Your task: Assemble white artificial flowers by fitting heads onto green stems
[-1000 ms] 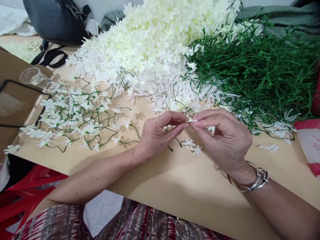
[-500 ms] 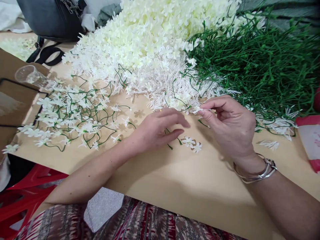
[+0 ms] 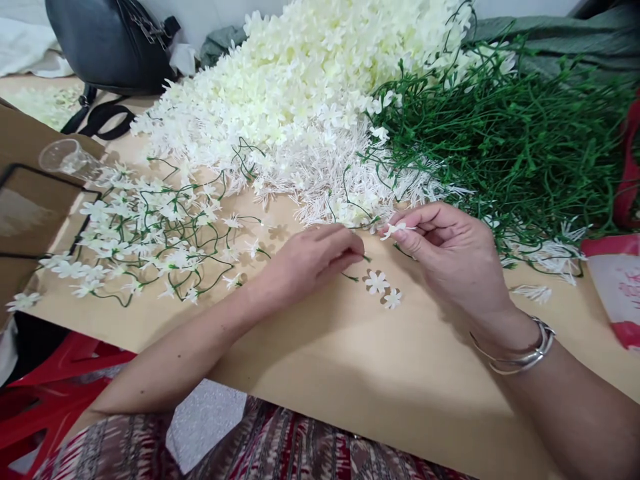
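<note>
My left hand (image 3: 313,257) rests on the tan table (image 3: 360,373), fingers pinched on a thin green stem (image 3: 353,276) whose two white blossoms (image 3: 383,288) lie flat just right of it. My right hand (image 3: 453,257), with a silver bangle at the wrist, pinches a single small white flower (image 3: 393,230) between thumb and forefinger, a little above the table and close to the left fingertips. Behind both hands lies a big heap of loose white flowers (image 3: 310,93).
A tangle of bare green stems (image 3: 510,140) fills the right back. Finished stems with white flowers (image 3: 150,230) spread at the left. A clear plastic cup (image 3: 67,159), a black bag (image 3: 107,43), a cardboard box (image 3: 30,200), a red-and-white packet (image 3: 617,287) and red stools (image 3: 55,390) surround the table.
My hands met at one flower, then parted. The right hand reached to the heap's edge and came back with a white flower; the left closed down onto the green stem.
</note>
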